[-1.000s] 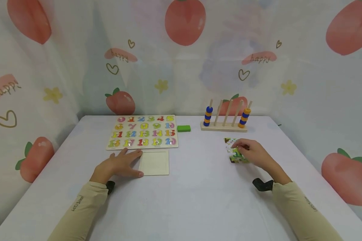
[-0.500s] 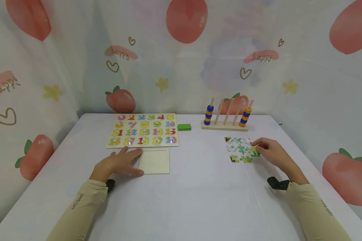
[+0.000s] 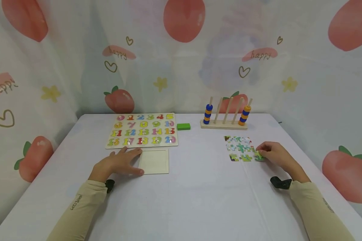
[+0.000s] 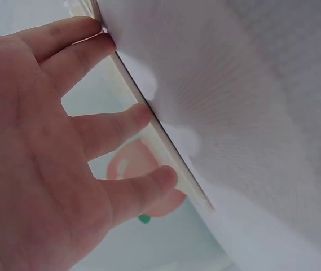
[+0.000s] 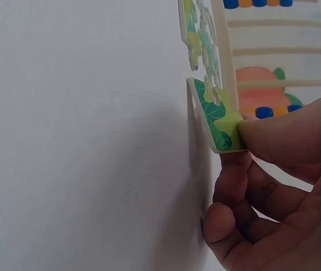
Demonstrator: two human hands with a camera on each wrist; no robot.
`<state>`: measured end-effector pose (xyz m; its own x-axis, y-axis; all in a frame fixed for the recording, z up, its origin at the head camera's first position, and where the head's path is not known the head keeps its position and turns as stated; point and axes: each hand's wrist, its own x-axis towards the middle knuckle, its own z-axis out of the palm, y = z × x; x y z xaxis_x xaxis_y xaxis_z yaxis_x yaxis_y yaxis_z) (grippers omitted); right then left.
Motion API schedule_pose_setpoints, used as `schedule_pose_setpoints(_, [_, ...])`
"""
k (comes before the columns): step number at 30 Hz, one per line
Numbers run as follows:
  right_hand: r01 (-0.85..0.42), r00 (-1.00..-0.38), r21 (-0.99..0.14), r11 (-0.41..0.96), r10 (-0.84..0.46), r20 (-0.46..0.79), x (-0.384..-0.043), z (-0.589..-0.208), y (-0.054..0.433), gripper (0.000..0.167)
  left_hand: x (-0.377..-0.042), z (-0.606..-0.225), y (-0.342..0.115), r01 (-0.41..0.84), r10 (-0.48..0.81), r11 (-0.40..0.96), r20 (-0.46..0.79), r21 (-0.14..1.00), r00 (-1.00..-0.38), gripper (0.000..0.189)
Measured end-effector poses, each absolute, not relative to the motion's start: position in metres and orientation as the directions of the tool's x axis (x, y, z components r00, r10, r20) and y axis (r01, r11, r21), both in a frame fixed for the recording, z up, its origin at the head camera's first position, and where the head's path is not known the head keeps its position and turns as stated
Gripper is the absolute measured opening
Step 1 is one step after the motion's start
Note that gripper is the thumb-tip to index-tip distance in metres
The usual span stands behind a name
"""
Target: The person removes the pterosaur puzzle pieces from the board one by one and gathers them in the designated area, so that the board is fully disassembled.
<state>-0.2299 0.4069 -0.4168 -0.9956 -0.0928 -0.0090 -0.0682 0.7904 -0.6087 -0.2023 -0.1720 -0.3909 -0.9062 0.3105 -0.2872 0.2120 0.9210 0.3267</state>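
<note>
In the head view, my left hand lies spread at the left side of a pale square puzzle tray, thumb and index finger touching its edge. The left wrist view shows its fingers stretched straight. Over on the right, my right hand pinches a green jigsaw piece between thumb and fingers. This piece sits at the near right corner of a loose grid of several jigsaw pieces, which lie flat with small gaps. In the right wrist view the piece is tilted slightly off the table.
A number puzzle board lies behind the tray, with a green block at its right. Behind the jigsaw pieces stands a wooden peg rack with blue and orange beads. A printed curtain encloses the white table.
My right hand has moved right and toward the near right corner, uncovering the jigsaw pieces and bringing the green piece beside the bottom row. The left hand has stayed at the tray.
</note>
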Motion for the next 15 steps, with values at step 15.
schedule_pose_setpoints(15, [-0.038,-0.999,-0.562,0.826,-0.044,0.002,-0.2342,-0.4163,0.3994,0.026,-0.2121,-0.3835,-0.1716,0.344,0.364,0.894,-0.015,0.288,-0.931,0.073])
